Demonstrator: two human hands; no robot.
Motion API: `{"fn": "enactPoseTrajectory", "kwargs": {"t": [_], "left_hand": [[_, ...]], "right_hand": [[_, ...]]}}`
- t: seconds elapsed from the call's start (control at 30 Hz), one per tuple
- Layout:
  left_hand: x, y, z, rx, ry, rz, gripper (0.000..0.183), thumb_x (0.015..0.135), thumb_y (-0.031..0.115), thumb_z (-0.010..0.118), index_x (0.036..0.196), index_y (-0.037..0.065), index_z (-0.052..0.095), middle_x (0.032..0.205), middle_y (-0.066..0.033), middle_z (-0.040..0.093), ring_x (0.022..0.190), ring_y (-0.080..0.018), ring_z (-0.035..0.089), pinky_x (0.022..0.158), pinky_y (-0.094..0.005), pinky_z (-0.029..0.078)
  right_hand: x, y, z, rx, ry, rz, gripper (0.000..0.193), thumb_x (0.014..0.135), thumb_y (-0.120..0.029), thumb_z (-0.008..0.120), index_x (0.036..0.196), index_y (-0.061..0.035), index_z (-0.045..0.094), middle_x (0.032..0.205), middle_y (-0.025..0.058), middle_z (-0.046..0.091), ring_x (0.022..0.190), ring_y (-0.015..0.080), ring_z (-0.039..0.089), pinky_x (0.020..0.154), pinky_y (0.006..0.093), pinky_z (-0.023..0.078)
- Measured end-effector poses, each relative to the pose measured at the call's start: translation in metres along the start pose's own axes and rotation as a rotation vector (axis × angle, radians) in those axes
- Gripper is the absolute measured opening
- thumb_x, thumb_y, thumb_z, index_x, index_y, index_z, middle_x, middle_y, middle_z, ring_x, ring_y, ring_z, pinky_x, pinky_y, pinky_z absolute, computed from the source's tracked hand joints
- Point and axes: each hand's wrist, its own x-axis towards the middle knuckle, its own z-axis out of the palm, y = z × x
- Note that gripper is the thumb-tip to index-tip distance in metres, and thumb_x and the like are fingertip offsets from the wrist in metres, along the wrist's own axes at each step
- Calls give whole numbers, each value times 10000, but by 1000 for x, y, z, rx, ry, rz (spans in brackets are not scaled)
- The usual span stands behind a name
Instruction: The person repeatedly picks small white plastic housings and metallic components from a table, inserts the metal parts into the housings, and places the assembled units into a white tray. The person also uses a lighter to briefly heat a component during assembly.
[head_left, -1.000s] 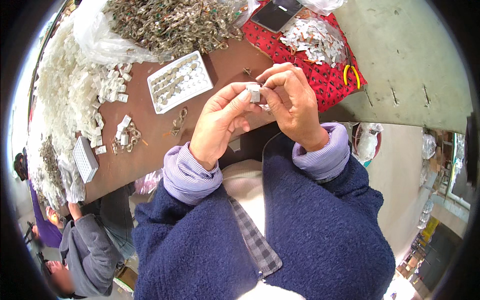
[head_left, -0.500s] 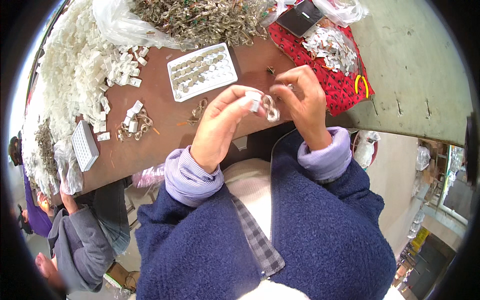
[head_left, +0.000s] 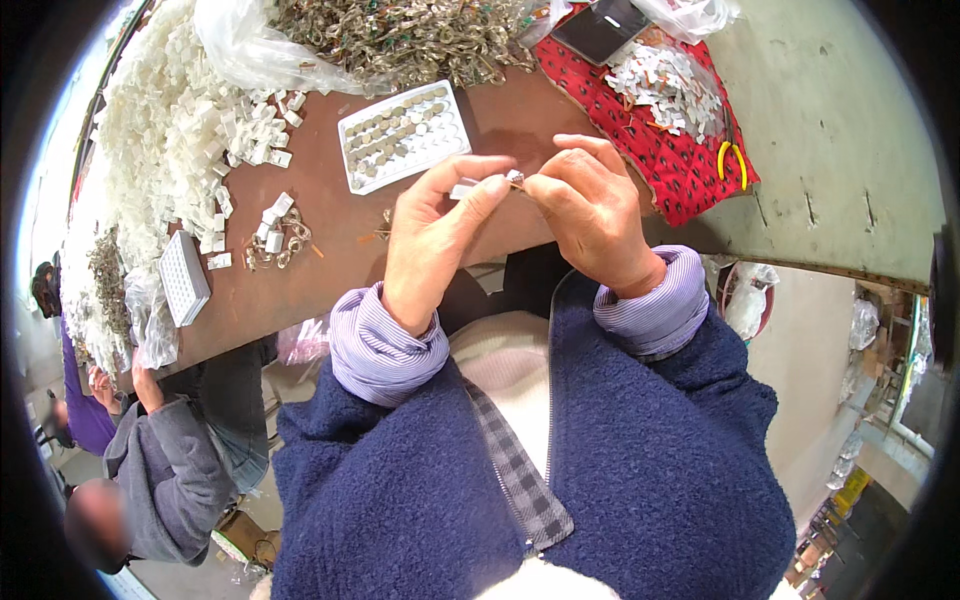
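Over the table's front part, my left hand [head_left: 432,240] is closed in a pinch on a small white plastic case [head_left: 463,188]. My right hand [head_left: 597,218] meets it from the other side, thumb and fingertips pressed together around a tiny shiny part [head_left: 515,177] at the case's end. Its exact kind is too small to tell. The coiled clear wire is hidden behind my fingers. Just beyond my left hand, a white tray [head_left: 363,187] holds rows of round, coin-like metal discs. Further left lie a few white cases with coiled wires [head_left: 272,235].
White plastic cases [head_left: 160,130] are heaped at the left, near a white tray stack [head_left: 184,280]. Tangled clear wires [head_left: 420,40] lie at the back. A red patterned cloth [head_left: 675,195] bears white bits [head_left: 665,85] and yellow-handled pliers [head_left: 733,165]. A grey-sleeved person [head_left: 170,470] sits at lower left.
My hands have come together, the right fingertips now touching the end of the white case. The coiled wire that hung between them has gone from sight. The view has shifted slightly.
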Motion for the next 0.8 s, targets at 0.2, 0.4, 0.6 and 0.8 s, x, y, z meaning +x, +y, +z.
{"fn": "enactPoseTrajectory", "kwargs": {"t": [0.2, 0.4, 0.6, 0.8], "left_hand": [[-10, 1, 3, 130, 29, 140, 187, 1041, 66, 764, 1222, 24, 777, 1106, -23, 777, 1003, -65, 696, 863, -202, 532], [-20, 5, -13, 38, 127, 104, 194, 1016, 32, 790, 1210, 38, 773, 1062, -18, 771, 954, -68, 689, 865, -219, 556], [-26, -5, -30, 125, 205, 245, 255, 974, 48, 820, 1223, 21, 767, 1002, -18, 741, 976, -60, 657, 854, -222, 537], [-26, 23, -85, 583, 303, 363, 269, 967, 185, 844, 1205, 73, 789, 824, -47, 736, 734, -97, 684, 676, -289, 552]], "right_hand": [[-2, -7, -8, 3, -18, -32, 174, 842, -7, 783, 1004, -45, 731, 849, 65, 641, 815, 271, 662, 782, 396, 546], [3, -18, -1, 39, 12, 39, 103, 915, -47, 808, 989, -52, 736, 864, 78, 693, 832, 278, 675, 864, 434, 568], [23, -36, 19, -41, -94, -36, 139, 875, -57, 800, 998, -68, 735, 937, 69, 721, 891, 266, 711, 1095, 532, 515], [40, -41, 48, 65, -110, -16, 132, 854, 7, 722, 968, -40, 674, 954, 85, 688, 924, 299, 694, 1097, 523, 498]]}}
